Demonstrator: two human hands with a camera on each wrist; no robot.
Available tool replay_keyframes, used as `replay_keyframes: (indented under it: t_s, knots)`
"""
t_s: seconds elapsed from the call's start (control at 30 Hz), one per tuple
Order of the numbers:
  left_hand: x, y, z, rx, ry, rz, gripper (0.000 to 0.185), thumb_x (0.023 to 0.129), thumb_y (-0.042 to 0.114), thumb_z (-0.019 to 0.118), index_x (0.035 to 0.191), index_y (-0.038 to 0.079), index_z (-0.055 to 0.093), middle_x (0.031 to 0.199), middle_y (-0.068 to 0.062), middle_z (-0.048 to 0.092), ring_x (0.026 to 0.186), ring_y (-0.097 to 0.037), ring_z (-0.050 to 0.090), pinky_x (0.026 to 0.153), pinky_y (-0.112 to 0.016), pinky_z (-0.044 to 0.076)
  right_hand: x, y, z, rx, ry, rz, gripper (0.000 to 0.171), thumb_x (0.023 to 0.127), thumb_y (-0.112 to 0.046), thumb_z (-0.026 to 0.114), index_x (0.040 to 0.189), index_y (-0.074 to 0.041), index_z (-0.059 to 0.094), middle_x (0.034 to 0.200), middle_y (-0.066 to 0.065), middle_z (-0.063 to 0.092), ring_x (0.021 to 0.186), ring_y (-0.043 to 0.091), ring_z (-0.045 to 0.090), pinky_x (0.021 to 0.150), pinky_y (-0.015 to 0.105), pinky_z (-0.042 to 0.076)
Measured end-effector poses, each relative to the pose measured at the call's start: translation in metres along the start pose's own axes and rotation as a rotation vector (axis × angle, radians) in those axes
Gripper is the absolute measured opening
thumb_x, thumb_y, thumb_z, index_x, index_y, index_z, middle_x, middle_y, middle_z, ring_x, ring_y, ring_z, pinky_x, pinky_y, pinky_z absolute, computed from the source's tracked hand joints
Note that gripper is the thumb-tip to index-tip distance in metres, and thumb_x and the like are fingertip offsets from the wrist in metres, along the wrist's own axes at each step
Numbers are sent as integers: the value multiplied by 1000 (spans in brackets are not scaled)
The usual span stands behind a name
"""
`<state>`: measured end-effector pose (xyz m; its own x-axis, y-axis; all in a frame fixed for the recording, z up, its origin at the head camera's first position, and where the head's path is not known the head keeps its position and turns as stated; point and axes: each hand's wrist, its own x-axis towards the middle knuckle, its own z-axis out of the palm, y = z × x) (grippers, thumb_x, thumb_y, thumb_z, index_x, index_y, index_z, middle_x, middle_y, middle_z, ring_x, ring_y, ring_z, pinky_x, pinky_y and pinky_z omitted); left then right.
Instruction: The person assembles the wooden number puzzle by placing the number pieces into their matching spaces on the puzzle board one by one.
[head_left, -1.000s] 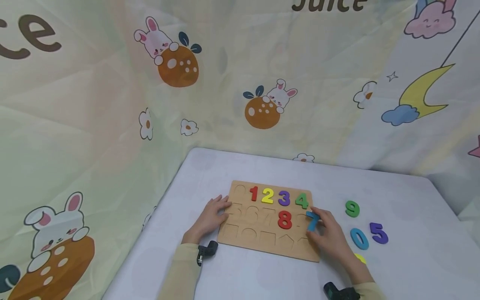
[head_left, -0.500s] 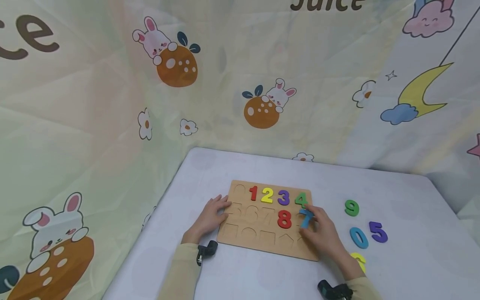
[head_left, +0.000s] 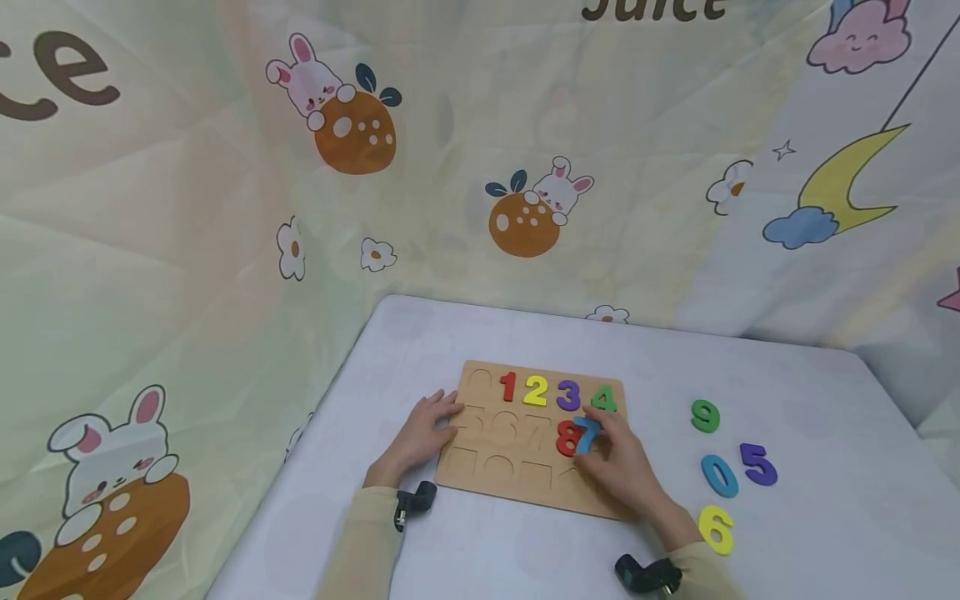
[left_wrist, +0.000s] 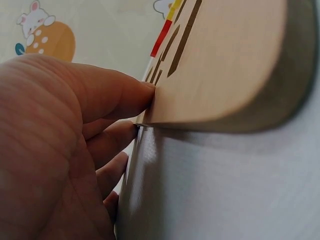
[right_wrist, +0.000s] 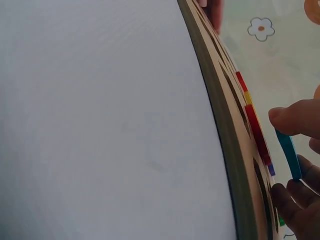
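A wooden number puzzle board point(head_left: 453, 471) lies on the white table. My left hand point(head_left: 420, 433) rests at its left edge; in the left wrist view the thumb point(left_wrist: 112, 92) touches the board's edge, with the other fingers extended beside it. Between thumb and fingers, my right hand point(head_left: 622, 467) pinches a blue number 7 point(head_left: 588, 433). The 7 overlaps the red 8 point(head_left: 566, 438) in the head view, and in the right wrist view the blue 7 point(right_wrist: 289, 155) is tilted above the board surface. Red 1 point(head_left: 508, 387), yellow 2 point(head_left: 536, 391), purple 3 point(head_left: 568, 396) and green 4 point(head_left: 603, 398) line the top row.
Right of the board lie a green 9 point(head_left: 705, 416), a blue 0 point(head_left: 720, 476), a purple 5 point(head_left: 759, 464) and a yellow 6 point(head_left: 716, 529). A printed cloth backdrop point(head_left: 450, 125) rises behind the table point(head_left: 825, 400).
My right hand has carried the blue 7 leftward across the board, from its right edge to over the red 8. The yellow 6 has come into full view. The left hand stays put.
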<state>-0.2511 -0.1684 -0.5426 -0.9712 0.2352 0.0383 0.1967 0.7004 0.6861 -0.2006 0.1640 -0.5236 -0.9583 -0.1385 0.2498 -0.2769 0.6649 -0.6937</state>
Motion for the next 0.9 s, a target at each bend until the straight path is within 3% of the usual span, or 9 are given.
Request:
replay_keyframes:
  t_s: [0.37,0.6,0.9]
  knots:
    - [0,-1,0,-1,-7,-12,40,84,18,61,124,16,57,142,6,37,137,-20,18,113,-43,9,8,-10,17,-21,-17,-18,73,69,-14,78,133,-14,42,131,2,44,123,24,42,99,41,39]
    - [0,1,0,6,-11,-18,40,84,18,61,124,17,57,142,7,37,137,-18,18,113,-42,9,12,-9,27,-65,-40,-7,73,71,-21,78,134,-19,41,132,-1,44,122,20,42,99,40,41]
    - [0,2,-2,-3,-16,-21,41,84,17,61,124,17,57,142,8,36,137,-18,17,113,-42,8,16,-13,37,-30,-46,29,70,71,-22,77,132,-20,43,131,-1,45,119,19,44,97,40,43]
